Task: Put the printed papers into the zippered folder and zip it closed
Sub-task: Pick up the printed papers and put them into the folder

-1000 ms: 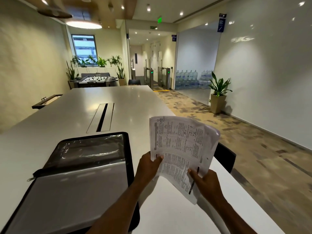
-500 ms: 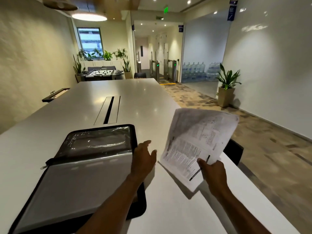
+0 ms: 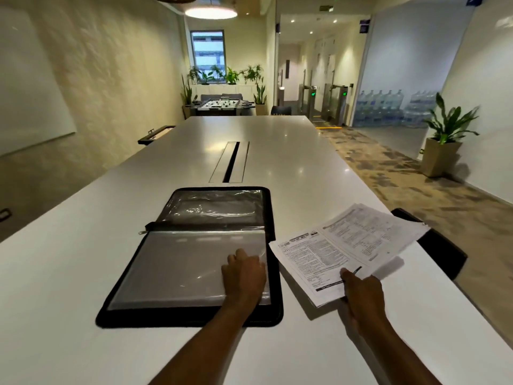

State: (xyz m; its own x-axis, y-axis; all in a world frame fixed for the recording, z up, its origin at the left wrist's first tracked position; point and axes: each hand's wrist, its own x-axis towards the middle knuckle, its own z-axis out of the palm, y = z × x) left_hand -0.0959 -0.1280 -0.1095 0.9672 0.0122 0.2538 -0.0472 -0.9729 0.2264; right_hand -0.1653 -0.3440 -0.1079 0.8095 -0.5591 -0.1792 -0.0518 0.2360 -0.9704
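A black zippered folder (image 3: 177, 262) lies open flat on the white table (image 3: 69, 273), clear plastic sleeves showing on both halves. My left hand (image 3: 243, 276) rests palm down on the right edge of the near sleeve, fingers curled at its corner. A stack of printed papers (image 3: 344, 245) hangs just right of the folder, nearly level above the table, and my right hand (image 3: 361, 294) grips its near edge with the thumb on top.
A cable slot (image 3: 230, 162) runs along the table's middle beyond the folder. A black chair back (image 3: 441, 245) stands at the table's right edge under the papers. A potted plant (image 3: 444, 145) stands by the right wall.
My left hand let go of the papers and moved left onto the folder's near sleeve. My right hand lowered the papers from upright to nearly flat beside the folder.
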